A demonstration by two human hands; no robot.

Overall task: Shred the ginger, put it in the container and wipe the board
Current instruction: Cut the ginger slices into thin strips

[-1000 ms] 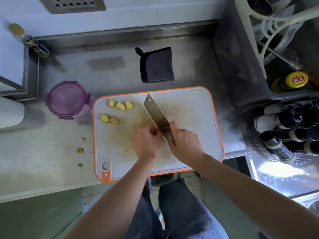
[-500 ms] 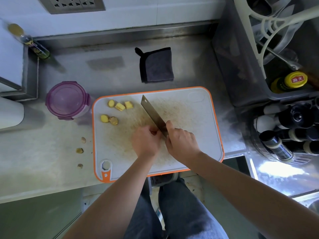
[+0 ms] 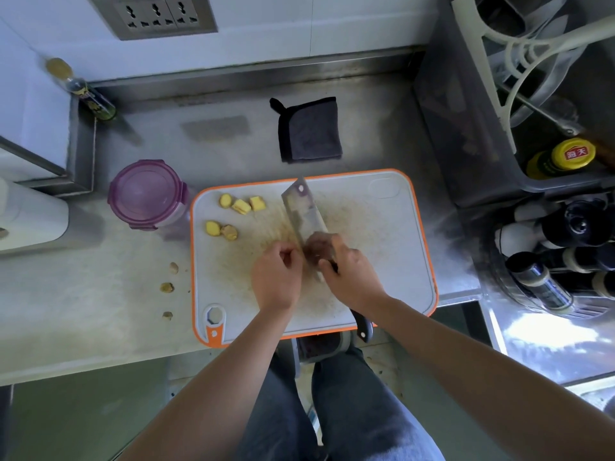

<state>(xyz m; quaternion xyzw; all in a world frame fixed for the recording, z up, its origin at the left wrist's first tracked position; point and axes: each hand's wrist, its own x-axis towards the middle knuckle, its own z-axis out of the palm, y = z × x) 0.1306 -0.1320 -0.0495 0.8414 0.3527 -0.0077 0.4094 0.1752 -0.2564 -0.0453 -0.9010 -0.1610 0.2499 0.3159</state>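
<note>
A white cutting board (image 3: 382,227) with an orange rim lies on the steel counter. My right hand (image 3: 349,271) grips the cleaver (image 3: 301,214) by its black handle, and the blade points away across the board's middle. My left hand (image 3: 276,277) sits just left of the blade with its fingers curled down onto a ginger piece, which they almost fully hide. Several yellow ginger chunks (image 3: 242,206) lie at the board's far left. The purple-lidded container (image 3: 146,194) stands left of the board, lid on. A dark grey cloth (image 3: 311,131) lies folded behind the board.
Three bits of ginger peel (image 3: 166,287) lie on the counter left of the board. A grey crate (image 3: 466,128) with a yellow-capped bottle (image 3: 562,158) and a rack of dark bottles (image 3: 565,254) crowd the right side. A small bottle (image 3: 90,94) stands at the back left.
The cleaver has tilted from edge-on so that its flat side now shows. Both hands stay at the same spot on the board.
</note>
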